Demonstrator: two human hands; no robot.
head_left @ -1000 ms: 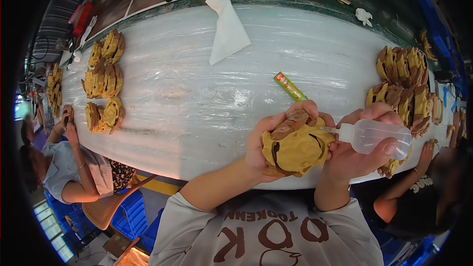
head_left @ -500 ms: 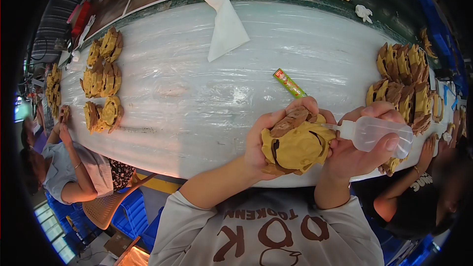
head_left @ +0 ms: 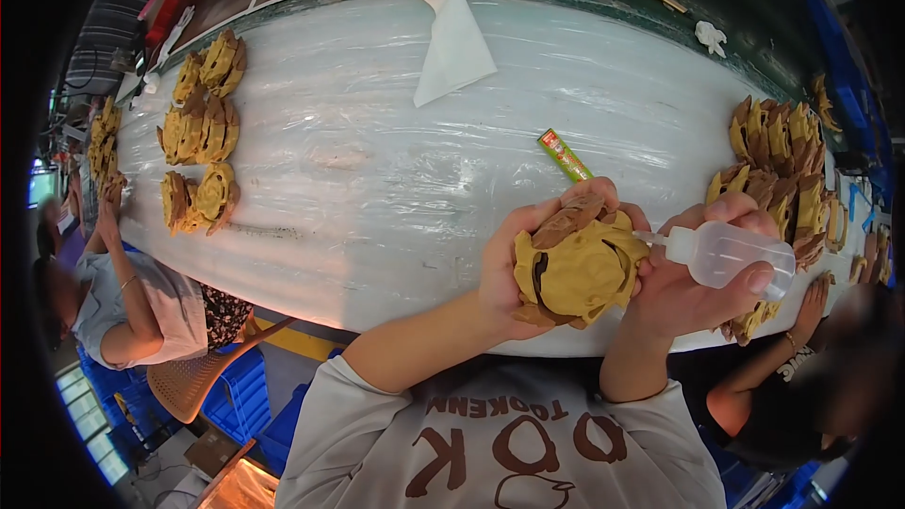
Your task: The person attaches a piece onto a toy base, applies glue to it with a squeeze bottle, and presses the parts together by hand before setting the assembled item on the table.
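Observation:
My left hand [head_left: 509, 269] is wrapped round a mustard-yellow and brown moulded piece [head_left: 584, 273], held above the table's near edge. A dark curved slot shows on the piece's left side. In my right hand [head_left: 674, 292] is a translucent squeeze bottle [head_left: 740, 259] with a white cap, lying sideways. Its thin nozzle points left and meets, or nearly meets, the upper right rim of the piece. Some right-hand fingers are near the piece's right edge; whether they press on it I cannot tell. Just beyond my hands lies a green and red printed packet [head_left: 564, 153].
Similar yellow-brown pieces stand in rows at the left [head_left: 200, 132] and right [head_left: 778, 151] of the plastic-covered table [head_left: 377, 151]. A white tissue [head_left: 454, 42] lies at the back. One person [head_left: 141, 306] sits left; another person [head_left: 778, 386] is close on my right.
The view has shifted slightly, so the table's things appear displaced. My hands still hold the piece and bottle, the nozzle staying at the piece's upper right rim.

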